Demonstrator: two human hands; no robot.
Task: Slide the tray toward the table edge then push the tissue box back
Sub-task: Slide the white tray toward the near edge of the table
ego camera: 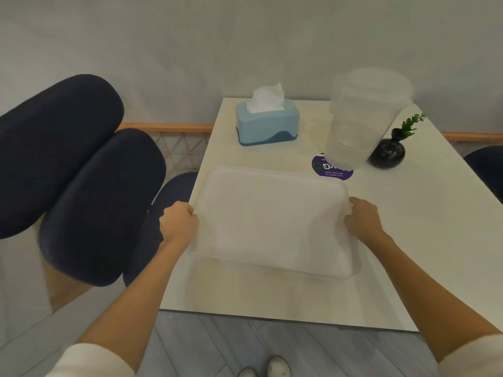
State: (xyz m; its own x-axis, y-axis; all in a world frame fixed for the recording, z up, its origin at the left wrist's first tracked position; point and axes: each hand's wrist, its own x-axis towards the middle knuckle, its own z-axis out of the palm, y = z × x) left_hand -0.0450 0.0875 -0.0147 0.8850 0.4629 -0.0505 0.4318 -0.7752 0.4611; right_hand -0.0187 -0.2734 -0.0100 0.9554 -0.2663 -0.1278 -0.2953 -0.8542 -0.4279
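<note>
A white rectangular tray (272,221) lies on the pale table (408,240), near its left side. My left hand (178,223) grips the tray's left rim and my right hand (363,219) grips its right rim. The tray looks blurred and slightly lifted at its near edge. A light blue tissue box (268,126) with a white tissue sticking up stands at the back left of the table, apart from the tray.
A tall translucent plastic container (362,118) stands at the back, over a purple round sticker (333,170). A small black vase (388,153) with a green sprig is to its right. Dark blue cushioned seats (81,172) sit left of the table. The table's near edge (272,317) faces me.
</note>
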